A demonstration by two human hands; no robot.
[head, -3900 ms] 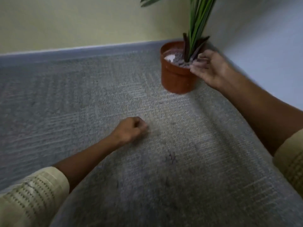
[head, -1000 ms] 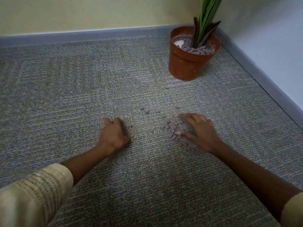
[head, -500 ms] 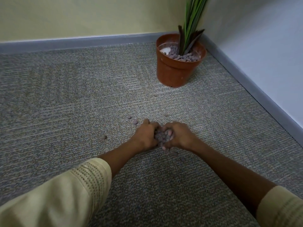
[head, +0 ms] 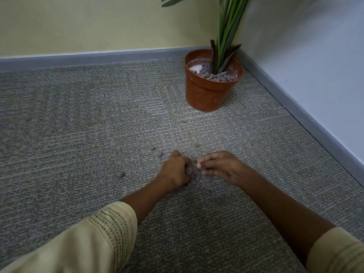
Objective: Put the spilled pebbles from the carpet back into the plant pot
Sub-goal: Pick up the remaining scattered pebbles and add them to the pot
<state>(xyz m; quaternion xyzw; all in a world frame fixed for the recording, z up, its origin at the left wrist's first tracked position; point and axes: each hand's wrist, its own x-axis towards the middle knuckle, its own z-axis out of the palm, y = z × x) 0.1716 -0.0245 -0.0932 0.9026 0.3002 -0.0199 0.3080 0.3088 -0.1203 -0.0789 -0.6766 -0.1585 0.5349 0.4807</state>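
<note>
A small heap of grey-purple pebbles (head: 195,177) lies on the grey carpet (head: 78,125) between my two hands. My left hand (head: 175,172) rests on the carpet with its fingers curled round the heap's left side, holding some of the pebbles. My right hand (head: 221,167) hovers just right of the heap with loosely bent fingers pointing left and nothing in them. Single pebbles lie apart from the heap, one (head: 159,154) beyond my left hand and one (head: 120,174) to its left. The terracotta plant pot (head: 206,95) stands upright in the corner, with several pebbles (head: 216,76) inside.
The green plant (head: 226,26) rises from the pot. A grey skirting board (head: 307,117) runs along both walls right behind the pot. More stray pebbles lie near the pot (head: 183,121) and under my right forearm (head: 218,200). My cream sleeves fill the bottom of the view.
A second ago my hands were apart, sweeping pebbles inward; then they met round the heap. Now my right hand has drawn slightly away to the right while the left stays cupped on it.
</note>
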